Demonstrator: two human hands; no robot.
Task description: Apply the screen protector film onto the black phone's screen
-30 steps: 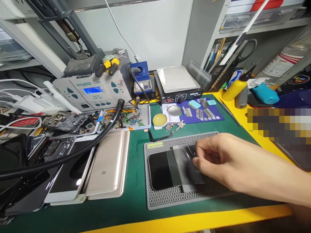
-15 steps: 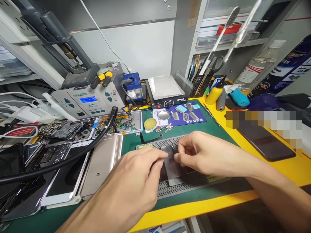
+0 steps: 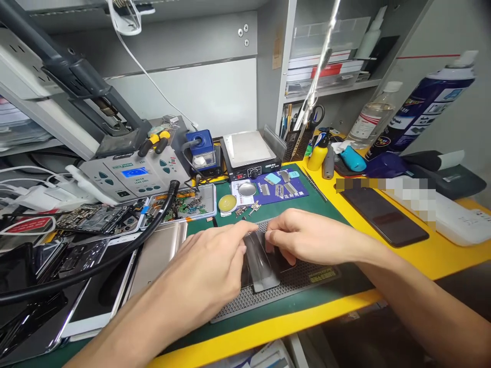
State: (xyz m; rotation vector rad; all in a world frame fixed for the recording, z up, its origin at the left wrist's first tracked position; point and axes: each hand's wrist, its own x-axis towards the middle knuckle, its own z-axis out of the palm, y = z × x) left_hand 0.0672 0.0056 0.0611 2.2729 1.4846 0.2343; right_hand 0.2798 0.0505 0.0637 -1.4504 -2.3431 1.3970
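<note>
Two hands meet over the grey mat [image 3: 291, 278] on my green surface [image 3: 215, 327]. My left hand [image 3: 209, 273] and right hand [image 3: 303, 237] each pinch an edge of the clear film [image 3: 263, 263], held over the dark phone [image 3: 282, 260] on the mat. The gold phone [image 3: 155, 258] and soldering station [image 3: 134, 174] carry writing too small to read.

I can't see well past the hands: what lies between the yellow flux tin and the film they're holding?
In the head view, small metal brackets lie on the green mat between the flux tin and the film, then the grey grid pad's far edge.
</note>
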